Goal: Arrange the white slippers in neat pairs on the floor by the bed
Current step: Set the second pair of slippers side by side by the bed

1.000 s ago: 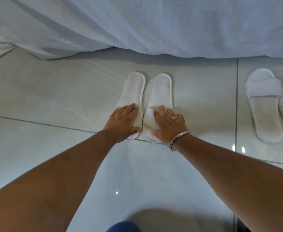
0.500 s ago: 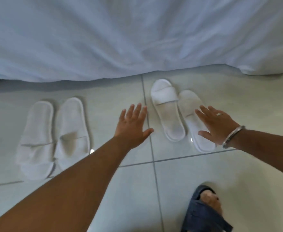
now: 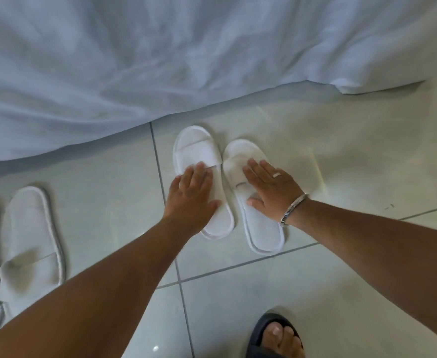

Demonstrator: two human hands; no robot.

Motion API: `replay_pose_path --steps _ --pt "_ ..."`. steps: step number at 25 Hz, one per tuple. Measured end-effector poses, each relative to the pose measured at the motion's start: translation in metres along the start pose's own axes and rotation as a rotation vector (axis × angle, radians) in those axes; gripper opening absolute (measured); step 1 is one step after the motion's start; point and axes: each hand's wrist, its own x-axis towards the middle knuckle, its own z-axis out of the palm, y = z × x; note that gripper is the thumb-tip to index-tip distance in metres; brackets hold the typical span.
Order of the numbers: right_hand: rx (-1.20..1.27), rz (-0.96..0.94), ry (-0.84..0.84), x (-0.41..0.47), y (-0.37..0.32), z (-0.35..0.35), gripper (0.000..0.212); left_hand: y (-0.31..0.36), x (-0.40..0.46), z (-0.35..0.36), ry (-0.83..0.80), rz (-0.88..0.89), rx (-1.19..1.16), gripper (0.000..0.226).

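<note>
At centre frame, just below the bedsheet (image 3: 160,73), the left hand (image 3: 191,196) and right hand (image 3: 271,187) lie flat, fingers spread, one on each slipper of a pair (image 3: 199,151). They look light, soft and floppy, likely to slide easily on the tile (image 3: 341,164). Pressing on the strap or sole and pushing should work better than pinching.
</note>
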Motion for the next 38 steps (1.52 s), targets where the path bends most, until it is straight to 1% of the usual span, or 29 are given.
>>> replay_pose_path --steps 2,3,6,7,10,13,15,16,18,19,20,21,22,23,24,25,26,27,30,31,33,35,37,38 --pt "0.023 0.076 0.004 -0.002 0.004 -0.005 0.082 0.003 -0.005 0.003 0.005 0.114 0.046 0.08" --pt "0.02 0.096 0.0 -0.002 0.005 -0.006 0.082 0.006 -0.008 0.007 -0.008 0.138 0.061 0.081" --pt "-0.012 0.117 -0.026 -0.003 0.004 -0.008 0.082 0.011 -0.009 0.012 -0.08 0.123 0.047 0.082" --pt "-0.009 0.142 -0.035 -0.005 0.006 -0.008 0.082 0.011 -0.003 0.01 -0.097 0.154 0.059 0.082" --pt "-0.006 0.241 -0.074 -0.022 0.02 -0.01 0.08 0.011 0.039 -0.007 -0.145 0.343 0.179 0.082" --pt "0.011 0.398 -0.107 -0.045 0.033 -0.006 0.078 0.022 0.09 -0.031 -0.189 0.499 0.374 0.082" --pt "0.032 0.47 -0.048 -0.056 0.034 -0.009 0.074 0.035 0.1 -0.036 -0.161 0.504 0.4 0.076" --pt "0.036 0.486 0.01 -0.058 0.035 -0.014 0.07 0.04 0.095 -0.035 -0.13 0.451 0.337 0.072" --pt "0.022 0.461 0.109 -0.05 0.05 -0.03 0.06 0.05 0.07 -0.023 -0.015 0.287 0.095 0.064" --pt "0.012 0.402 0.136 -0.037 0.061 -0.036 0.058 0.059 0.053 -0.015 0.078 0.271 -0.021 0.061" --pt "-0.01 0.307 0.141 -0.022 0.071 -0.045 0.059 0.069 0.035 -0.004 0.159 0.334 -0.076 0.058" --pt "-0.031 0.191 0.117 -0.002 0.079 -0.051 0.059 0.076 0.021 0.009 0.199 0.451 -0.068 0.055" --pt "-0.05 0.078 0.076 0.017 0.085 -0.055 0.059 0.079 0.01 0.018 0.189 0.56 -0.024 0.052" --pt "-0.061 0.001 0.016 0.036 0.088 -0.059 0.059 0.078 0.004 0.023 0.161 0.621 0.028 0.052" --pt "-0.071 -0.017 -0.062 0.05 0.088 -0.062 0.058 0.072 0.006 0.025 0.136 0.63 0.057 0.053" --pt "-0.075 -0.001 -0.133 0.059 0.089 -0.061 0.057 0.064 0.012 0.025 0.144 0.606 0.074 0.055" --pt "-0.074 0.027 -0.166 0.062 0.089 -0.059 0.055 0.053 0.017 0.025 0.136 0.58 0.089 0.057" --pt "-0.074 0.052 -0.145 0.058 0.089 -0.056 0.053 0.042 0.022 0.024 0.126 0.573 0.123 0.058" --pt "-0.044 0.117 0.024 0.021 0.089 -0.043 0.045 0.015 0.046 0.009 0.142 0.607 0.214 0.056" --pt "-0.035 0.124 0.061 0.004 0.089 -0.036 0.043 0.012 0.052 -0.001 0.144 0.583 0.242 0.053" --pt "-0.057 0.1 0.132 -0.032 0.087 -0.023 0.041 0.011 0.058 -0.016 0.093 0.461 0.269 0.05" --pt "-0.062 0.09 0.19 -0.053 0.086 -0.017 0.042 0.017 0.054 -0.015 0.078 0.329 0.247 0.06" --pt "-0.036 0.093 0.215 -0.054 0.085 -0.015 0.047 0.037 0.035 -0.006 0.051 0.288 0.165 0.073" --pt "-0.019 0.08 0.202 -0.048 0.084 -0.015 0.05 0.049 0.024 0.002 0.039 0.274 0.112 0.077"
